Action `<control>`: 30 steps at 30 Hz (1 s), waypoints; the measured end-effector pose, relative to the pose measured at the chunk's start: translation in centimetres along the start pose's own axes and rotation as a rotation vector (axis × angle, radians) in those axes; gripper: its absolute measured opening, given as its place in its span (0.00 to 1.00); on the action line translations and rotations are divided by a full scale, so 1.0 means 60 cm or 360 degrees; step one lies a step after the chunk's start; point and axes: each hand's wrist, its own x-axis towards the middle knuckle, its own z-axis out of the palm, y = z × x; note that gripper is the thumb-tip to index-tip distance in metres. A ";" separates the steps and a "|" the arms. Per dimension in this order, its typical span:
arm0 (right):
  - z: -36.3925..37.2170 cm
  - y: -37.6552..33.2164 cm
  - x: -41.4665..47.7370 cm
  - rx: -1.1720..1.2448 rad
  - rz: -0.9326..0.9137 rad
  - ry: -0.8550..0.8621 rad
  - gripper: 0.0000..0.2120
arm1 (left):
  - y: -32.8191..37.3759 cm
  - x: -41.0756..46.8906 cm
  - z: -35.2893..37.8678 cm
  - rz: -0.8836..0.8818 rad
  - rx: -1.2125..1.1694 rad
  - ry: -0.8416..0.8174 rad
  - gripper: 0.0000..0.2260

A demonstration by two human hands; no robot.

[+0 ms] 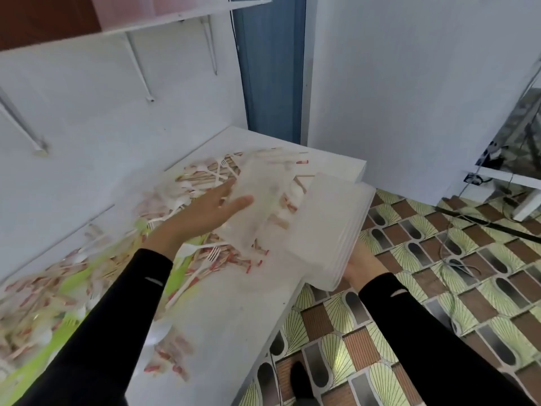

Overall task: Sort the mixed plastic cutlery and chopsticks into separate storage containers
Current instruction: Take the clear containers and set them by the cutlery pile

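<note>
L hand on translucent container

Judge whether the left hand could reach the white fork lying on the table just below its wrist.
Probably yes. The fork lies uncovered on the pile, close to the left hand, with nothing between them. The hand would first have to leave the clear container it touches.

The left arm, black-sleeved, reached forward with the left hand spread flat, its fingers straight and palm turned inward, while the right arm held the right hand lower, palm up, with its fingers hidden from view.
</note>
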 end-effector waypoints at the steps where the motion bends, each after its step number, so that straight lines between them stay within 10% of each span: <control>1: 0.003 -0.006 0.012 -0.0060 0.0013 0.0008 0.33 | 0.014 0.006 0.004 -0.0020 -0.0227 -0.0035 0.35; 7: 0.031 -0.056 0.108 -0.0145 -0.0044 -0.0031 0.06 | 0.068 0.067 0.033 0.0009 -0.0595 -0.0254 0.24; 13: 0.035 -0.093 0.183 -0.0025 -0.0006 0.0098 0.17 | 0.076 0.158 0.052 -0.0004 -0.0551 -0.0404 0.35; 18: 0.011 -0.115 0.257 -0.0083 0.0122 0.0168 0.21 | 0.019 0.314 0.043 -0.0287 -0.0625 0.0517 0.22; 23: 0.019 -0.132 0.280 -0.0075 0.0051 0.0027 0.15 | -0.082 0.423 0.041 -0.0909 -0.1075 0.0594 0.49; 27: 0.016 -0.139 0.330 -0.0136 0.0051 0.0237 0.22 | -0.086 0.412 0.056 -0.0813 -0.1325 0.0548 0.12; 30: 0.028 -0.150 0.372 -0.0498 -0.0041 0.0331 0.14 | -0.074 0.390 0.040 -0.0635 -0.1235 0.0657 0.05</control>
